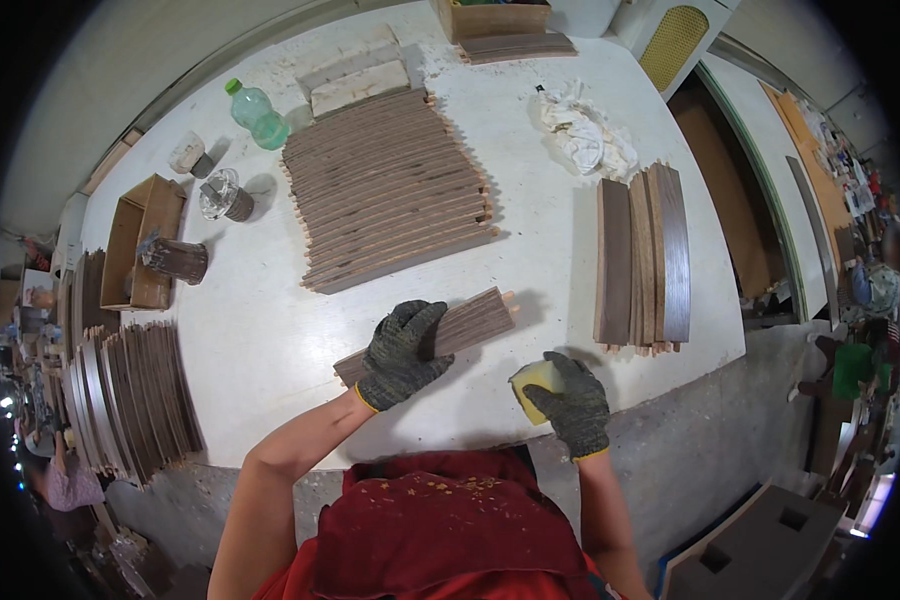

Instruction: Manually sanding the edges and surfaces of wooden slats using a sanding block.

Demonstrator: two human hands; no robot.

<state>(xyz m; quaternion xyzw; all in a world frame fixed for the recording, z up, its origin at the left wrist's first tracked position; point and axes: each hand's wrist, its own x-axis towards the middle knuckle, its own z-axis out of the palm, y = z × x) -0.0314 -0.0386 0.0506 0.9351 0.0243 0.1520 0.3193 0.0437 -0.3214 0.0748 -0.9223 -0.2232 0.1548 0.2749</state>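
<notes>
My left hand [407, 352], in a dark grey knit glove with a yellow cuff, is closed around a brown wood-grain slat [477, 319]. The slat lies at a slant over the white table, and a light dowel pin [510, 297] sticks out of its right end. To the right, near the table's front edge, my gloved right hand [575, 405] grips a yellowish pad [532, 388]; whether this is sponge or folded sandpaper is unclear. The pad is apart from the slat. Beyond my hands, a row of similar slats [390, 190] lies side by side.
More slats stand grouped at right [645, 260] and stacked at left [135, 400]. At the left are an open box [142, 245], a brown cup [178, 260], a smeared clear cup [222, 194] and a green bottle [259, 115]. A white cloth [585, 132] lies at the back right.
</notes>
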